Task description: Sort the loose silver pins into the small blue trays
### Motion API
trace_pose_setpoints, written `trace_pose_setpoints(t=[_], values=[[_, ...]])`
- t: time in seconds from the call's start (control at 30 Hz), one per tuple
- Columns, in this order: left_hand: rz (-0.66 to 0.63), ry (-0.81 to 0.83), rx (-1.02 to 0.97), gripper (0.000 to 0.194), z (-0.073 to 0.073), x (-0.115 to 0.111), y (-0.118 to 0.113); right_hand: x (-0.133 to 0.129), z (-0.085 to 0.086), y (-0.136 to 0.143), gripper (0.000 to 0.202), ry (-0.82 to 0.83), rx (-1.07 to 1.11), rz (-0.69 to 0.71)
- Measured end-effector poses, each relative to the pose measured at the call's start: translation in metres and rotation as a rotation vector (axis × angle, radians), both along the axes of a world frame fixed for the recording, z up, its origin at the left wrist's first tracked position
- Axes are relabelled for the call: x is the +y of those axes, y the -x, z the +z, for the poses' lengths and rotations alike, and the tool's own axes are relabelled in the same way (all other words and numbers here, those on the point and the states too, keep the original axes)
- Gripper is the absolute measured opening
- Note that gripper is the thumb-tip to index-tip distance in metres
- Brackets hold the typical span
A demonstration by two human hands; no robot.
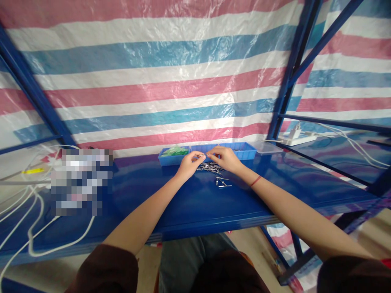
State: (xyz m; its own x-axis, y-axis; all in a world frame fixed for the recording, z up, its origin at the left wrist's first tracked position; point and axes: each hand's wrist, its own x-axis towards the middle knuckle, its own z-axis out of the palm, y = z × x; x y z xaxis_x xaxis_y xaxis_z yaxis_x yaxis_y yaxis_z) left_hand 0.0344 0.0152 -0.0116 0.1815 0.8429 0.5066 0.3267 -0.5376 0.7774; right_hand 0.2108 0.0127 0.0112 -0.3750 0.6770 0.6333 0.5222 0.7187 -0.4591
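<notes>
Just above the blue shelf top, my left hand (190, 163) and my right hand (226, 158) meet with their fingertips pinched. Between them runs a thin silver piece that looks like a pop rivet (200, 155), and both hands grip it. Right below lies a pile of metal pop rivets (210, 167). Several loose rivets (224, 186) are scattered closer to the front edge. Behind my hands stands a long blue plastic bin (247, 152), with more thin metal pieces partly hidden inside. Its left compartment holds a green plastic bag (175, 151).
A clear plastic lid (269, 147) lies to the bin's right, near a white power strip (297, 138). White cables (38, 219) and a blurred-out object (81, 181) take up the left side. Blue metal posts (290, 77) and a striped tarp (165, 89) close off the back.
</notes>
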Motion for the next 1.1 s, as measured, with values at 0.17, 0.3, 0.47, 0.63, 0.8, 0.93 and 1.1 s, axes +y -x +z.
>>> trace_pose_setpoints(t=[0.17, 0.3, 0.47, 0.63, 0.8, 0.93, 1.1], values=[[0.084, -0.029, 0.111, 0.036, 0.003, -0.003, 0.001, 0.016, -0.008, -0.009, 0.033, 0.109, 0.154, -0.231], [0.054, -0.191, 0.412, 0.026, 0.003, -0.002, 0.010, 0.030, -0.012, -0.027, 0.046, 0.325, 0.523, -0.431], [0.054, -0.314, 0.791, 0.024, 0.005, -0.003, 0.019, 0.032, -0.013, -0.033, 0.055, 0.442, 0.568, -0.385], [-0.014, -0.325, 0.923, 0.028, 0.002, -0.004, 0.014, 0.023, -0.013, -0.013, 0.052, 0.271, 0.167, -0.207], [-0.007, -0.319, 0.955, 0.026, 0.001, -0.007, 0.011, 0.008, -0.011, -0.002, 0.047, 0.163, -0.073, -0.115], [0.023, -0.299, 0.940, 0.020, 0.007, -0.012, 0.012, 0.004, -0.012, -0.001, 0.045, 0.084, -0.178, -0.096], [0.068, -0.283, 0.940, 0.021, 0.006, -0.011, 0.012, 0.006, -0.015, 0.000, 0.026, 0.021, -0.253, -0.009]])
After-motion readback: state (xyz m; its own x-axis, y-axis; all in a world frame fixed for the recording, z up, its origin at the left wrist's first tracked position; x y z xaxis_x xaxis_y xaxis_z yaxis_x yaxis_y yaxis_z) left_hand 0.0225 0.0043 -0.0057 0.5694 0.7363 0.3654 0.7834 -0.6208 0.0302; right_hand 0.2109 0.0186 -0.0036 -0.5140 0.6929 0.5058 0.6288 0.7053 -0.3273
